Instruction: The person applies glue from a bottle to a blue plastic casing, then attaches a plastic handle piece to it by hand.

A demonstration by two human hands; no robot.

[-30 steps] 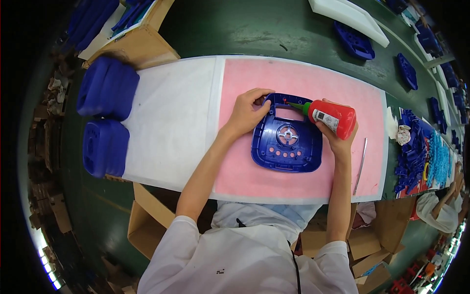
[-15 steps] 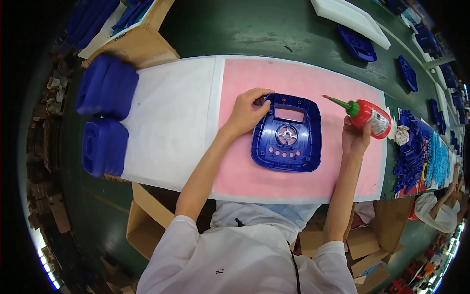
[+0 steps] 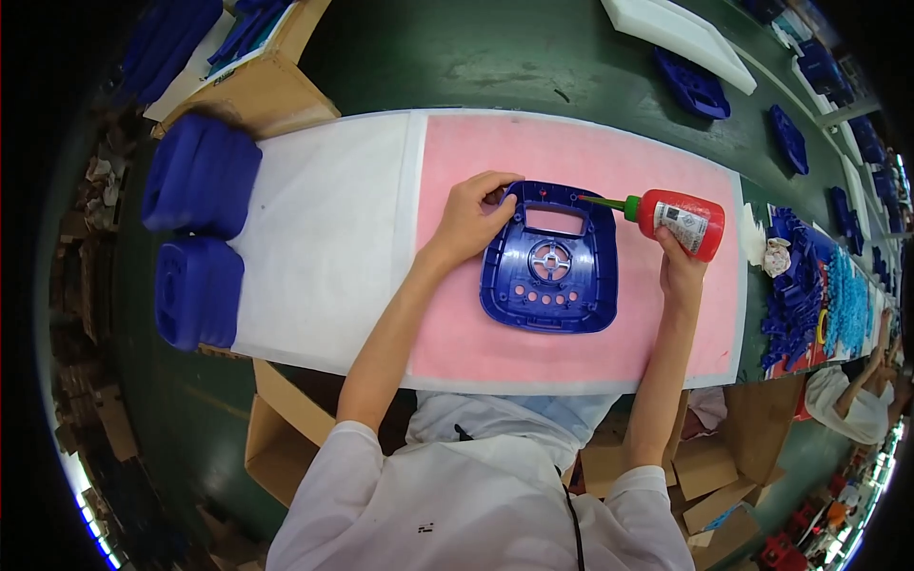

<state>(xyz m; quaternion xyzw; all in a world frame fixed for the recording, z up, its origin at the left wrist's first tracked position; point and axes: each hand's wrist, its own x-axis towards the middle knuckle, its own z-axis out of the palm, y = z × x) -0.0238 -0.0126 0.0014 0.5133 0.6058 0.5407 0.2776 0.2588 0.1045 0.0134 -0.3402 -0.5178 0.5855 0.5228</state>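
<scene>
A blue plastic housing panel (image 3: 549,303) lies on the pink part of the work mat, its ribbed side up, with a rectangular opening, a round vent and a row of small holes. My left hand (image 3: 476,215) grips its upper left corner between thumb and fingers. My right hand (image 3: 682,272) is closed around a red squeeze bottle (image 3: 700,219) with a green cap and a thin nozzle. The bottle is tipped sideways, its nozzle tip at a small post near the panel's upper right corner. A red spot shows on another post at the top edge.
Stacks of blue panels (image 3: 205,176) stand at the mat's left edge beside a cardboard box (image 3: 257,95). To the right lie piles of small blue parts (image 3: 792,295) and light-blue pieces (image 3: 847,303). More blue panels (image 3: 690,84) and a white foam slab (image 3: 681,40) lie beyond the mat.
My right hand has turned the red bottle and brought it left, so its nozzle now reaches the panel's upper right post. My left hand keeps its hold on the panel corner.
</scene>
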